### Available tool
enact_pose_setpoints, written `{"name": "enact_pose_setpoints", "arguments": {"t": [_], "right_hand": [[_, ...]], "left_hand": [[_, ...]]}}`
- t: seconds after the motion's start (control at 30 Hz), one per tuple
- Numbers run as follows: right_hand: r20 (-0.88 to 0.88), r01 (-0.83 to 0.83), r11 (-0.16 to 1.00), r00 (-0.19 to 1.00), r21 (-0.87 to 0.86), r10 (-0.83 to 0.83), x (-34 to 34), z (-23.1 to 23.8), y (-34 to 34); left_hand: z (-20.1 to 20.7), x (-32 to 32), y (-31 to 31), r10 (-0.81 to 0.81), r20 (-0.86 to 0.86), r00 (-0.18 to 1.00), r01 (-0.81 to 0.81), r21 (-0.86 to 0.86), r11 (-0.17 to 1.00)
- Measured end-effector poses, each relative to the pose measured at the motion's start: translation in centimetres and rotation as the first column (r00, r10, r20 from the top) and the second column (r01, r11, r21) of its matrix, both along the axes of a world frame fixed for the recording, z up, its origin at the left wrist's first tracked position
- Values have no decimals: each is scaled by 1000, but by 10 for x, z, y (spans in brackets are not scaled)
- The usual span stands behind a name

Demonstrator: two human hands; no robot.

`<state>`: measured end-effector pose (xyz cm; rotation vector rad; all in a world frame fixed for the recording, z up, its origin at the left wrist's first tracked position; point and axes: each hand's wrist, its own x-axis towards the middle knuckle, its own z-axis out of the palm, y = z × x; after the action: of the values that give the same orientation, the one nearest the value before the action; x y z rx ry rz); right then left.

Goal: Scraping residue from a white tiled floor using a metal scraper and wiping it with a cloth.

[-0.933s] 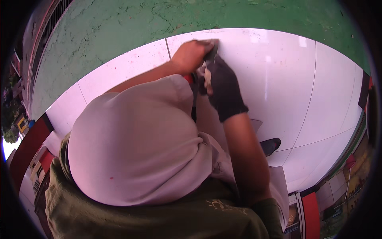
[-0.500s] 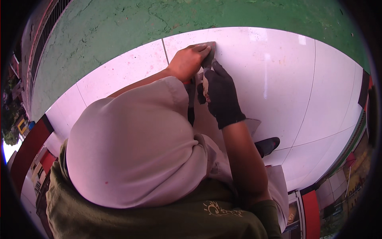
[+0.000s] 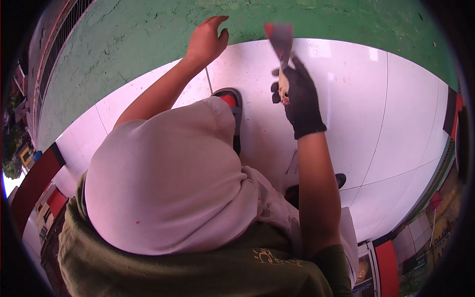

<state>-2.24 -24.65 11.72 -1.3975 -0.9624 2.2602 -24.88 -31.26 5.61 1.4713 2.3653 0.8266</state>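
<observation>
My right hand, in a black glove, grips the pale, red-stained handle of a putty knife. Its wide blade points away from me, slightly blurred, with red on one corner. The blade overlaps the line where the white tiles meet a rough green painted surface; whether it touches is hard to tell. Bare and empty, my left hand is raised to the left of the blade in front of the green surface, thumb apart from the fingers.
Large white floor tiles with thin dark joints stretch around me. My foot in a dark sandal stands between my hands, another dark shoe beside my right forearm. A red post rises at lower right.
My left hand has left the blade and moved up and left. The putty knife has moved right and farther away in my right hand, off the tile where its blade was.
</observation>
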Motion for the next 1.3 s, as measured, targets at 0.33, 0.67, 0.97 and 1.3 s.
{"name": "enact_pose_setpoints", "arguments": {"t": [0.33, 0.67, 0.97, 1.3], "right_hand": [[49, -56, 988, 997, -142, 64, 12, -11, -10], [-50, -155, 978, 987, -141, 150, 26, -10, -7], [-125, -306, 947, 948, -95, 294, 31, -9, -5], [-135, -217, 973, 969, -73, 206, 31, -8, -8]], "left_hand": [[-2, 16, 10, -102, 162, 982, 106, -16, 994], [-3, 7, 35, 94, 826, 556, 157, -215, 964], [11, -3, 43, 164, 904, 395, 226, -269, 936], [-1, -26, 38, 234, 830, 506, 111, -332, 937]]}}
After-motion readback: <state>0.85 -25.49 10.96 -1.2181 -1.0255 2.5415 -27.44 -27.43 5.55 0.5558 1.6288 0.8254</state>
